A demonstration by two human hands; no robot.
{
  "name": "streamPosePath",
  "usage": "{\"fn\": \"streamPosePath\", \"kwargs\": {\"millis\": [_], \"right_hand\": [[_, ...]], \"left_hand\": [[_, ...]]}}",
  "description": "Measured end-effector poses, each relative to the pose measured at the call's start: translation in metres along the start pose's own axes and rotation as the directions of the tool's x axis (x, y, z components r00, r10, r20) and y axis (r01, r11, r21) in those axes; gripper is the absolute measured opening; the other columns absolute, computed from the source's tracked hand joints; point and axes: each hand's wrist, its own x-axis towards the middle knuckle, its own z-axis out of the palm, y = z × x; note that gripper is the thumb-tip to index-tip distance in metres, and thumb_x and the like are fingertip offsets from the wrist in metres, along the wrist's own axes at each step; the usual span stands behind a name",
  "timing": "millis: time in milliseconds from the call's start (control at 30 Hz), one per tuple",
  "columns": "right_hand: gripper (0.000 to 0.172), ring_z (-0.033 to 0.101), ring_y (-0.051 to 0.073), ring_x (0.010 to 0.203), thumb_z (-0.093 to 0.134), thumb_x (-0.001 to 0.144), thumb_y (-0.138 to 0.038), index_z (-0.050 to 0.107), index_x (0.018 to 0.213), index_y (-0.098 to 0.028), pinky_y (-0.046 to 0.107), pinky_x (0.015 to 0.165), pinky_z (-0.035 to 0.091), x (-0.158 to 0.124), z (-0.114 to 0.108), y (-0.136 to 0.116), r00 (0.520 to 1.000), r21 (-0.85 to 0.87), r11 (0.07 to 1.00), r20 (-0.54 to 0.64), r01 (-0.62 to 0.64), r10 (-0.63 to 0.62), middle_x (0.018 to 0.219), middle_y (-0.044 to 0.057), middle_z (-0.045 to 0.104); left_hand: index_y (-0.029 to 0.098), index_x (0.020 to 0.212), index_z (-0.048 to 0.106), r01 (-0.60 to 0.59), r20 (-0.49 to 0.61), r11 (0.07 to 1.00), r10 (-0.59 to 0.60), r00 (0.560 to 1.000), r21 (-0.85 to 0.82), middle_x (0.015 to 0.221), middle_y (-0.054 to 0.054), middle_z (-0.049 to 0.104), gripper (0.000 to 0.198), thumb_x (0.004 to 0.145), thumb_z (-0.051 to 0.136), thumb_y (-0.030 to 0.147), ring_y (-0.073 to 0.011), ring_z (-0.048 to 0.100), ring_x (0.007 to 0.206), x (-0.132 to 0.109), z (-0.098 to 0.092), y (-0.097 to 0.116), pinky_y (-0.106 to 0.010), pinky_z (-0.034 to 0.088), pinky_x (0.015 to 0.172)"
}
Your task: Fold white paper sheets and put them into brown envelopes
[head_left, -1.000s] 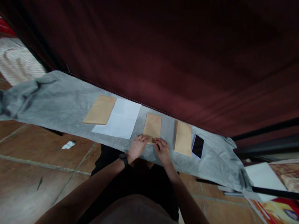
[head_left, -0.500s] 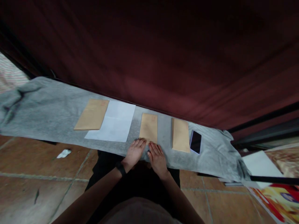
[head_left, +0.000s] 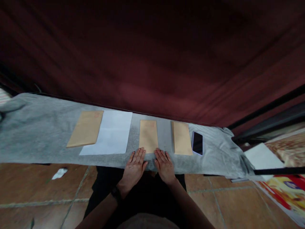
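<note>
A brown envelope (head_left: 148,135) lies flat in the middle of the grey cloth (head_left: 47,127). My left hand (head_left: 134,167), with a dark band at the wrist, rests at its near left corner, fingers outstretched. At the near right corner lies my right hand (head_left: 165,165), its fingers extended too. Neither hand holds anything. To the left, a brown envelope stack (head_left: 85,128) overlaps a white paper sheet (head_left: 115,133). Another stack of brown envelopes (head_left: 182,138) is on the right, beside a dark-screened phone (head_left: 197,143).
A dark red curtain (head_left: 152,63) hangs behind the cloth-covered surface. On the tiled floor (head_left: 228,203) lies a white scrap (head_left: 59,173) at left. At right are a white panel (head_left: 263,157), a black bar (head_left: 281,170) and a colourful printed box (head_left: 288,194).
Both hands have moved apart, from the middle of the envelope's near edge to its corners, and their fingers lie flatter. The camera view has shifted slightly.
</note>
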Motion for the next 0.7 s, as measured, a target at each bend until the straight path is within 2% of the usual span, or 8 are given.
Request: {"fn": "streamPosePath", "kwargs": {"millis": [133,300,500,600,700], "right_hand": [[0.048,0.052,0.023,0.140,0.046,0.105,-0.024,0.046,0.153,-0.024,0.048,0.124,0.032,0.001,0.002,-0.001,1.000,-0.009,1.000,-0.013,-0.015,0.015,0.152,0.005,0.054],[0.050,0.052,0.022,0.140,0.045,0.102,-0.018,0.048,0.152,-0.023,0.048,0.124,0.033,0.003,0.001,-0.003,1.000,-0.031,0.999,-0.012,-0.015,0.015,0.151,0.006,0.055],[0.045,0.050,0.022,0.142,0.044,0.104,-0.023,0.052,0.148,-0.021,0.048,0.124,0.033,0.013,-0.001,-0.015,0.999,0.022,1.000,-0.041,-0.011,0.012,0.149,0.005,0.058],[0.045,0.051,0.020,0.141,0.046,0.105,-0.029,0.051,0.150,-0.021,0.044,0.124,0.034,0.015,0.004,-0.022,0.999,0.060,0.998,-0.038,0.021,-0.018,0.151,0.005,0.056],[0.045,0.053,0.021,0.139,0.050,0.104,-0.032,0.052,0.148,-0.022,0.044,0.123,0.035,0.013,0.012,-0.024,0.998,0.067,0.998,-0.058,0.004,0.000,0.151,0.005,0.055]], "left_hand": [[0.005,0.146,0.050,0.026,-0.046,0.999,-0.025,0.999,0.031,0.154,-0.021,0.049,0.054,0.101,0.042,0.033,-0.0311,0.040,0.148,0.007,0.011,0.015,-0.050,0.038,0.120],[0.015,0.153,0.044,-0.060,-0.051,0.998,0.060,0.997,-0.014,0.155,-0.013,0.051,0.054,0.101,0.042,0.029,-0.0275,0.043,0.147,0.014,0.024,0.031,-0.049,0.042,0.119],[0.015,0.152,0.046,-0.080,-0.067,0.997,0.080,0.994,0.014,0.150,-0.014,0.056,0.054,0.098,0.038,0.020,-0.0266,0.049,0.142,0.011,0.025,0.016,-0.047,0.047,0.115],[0.011,0.150,0.047,-0.073,-0.039,0.997,0.073,0.997,0.022,0.152,-0.016,0.053,0.055,0.096,0.036,0.015,-0.0270,0.047,0.144,0.006,0.023,0.009,-0.047,0.046,0.116],[0.009,0.147,0.050,-0.033,-0.020,0.999,0.033,0.999,0.021,0.153,-0.019,0.052,0.052,0.098,0.037,0.019,-0.0297,0.046,0.145,0.000,0.021,0.002,-0.050,0.045,0.116]]}}
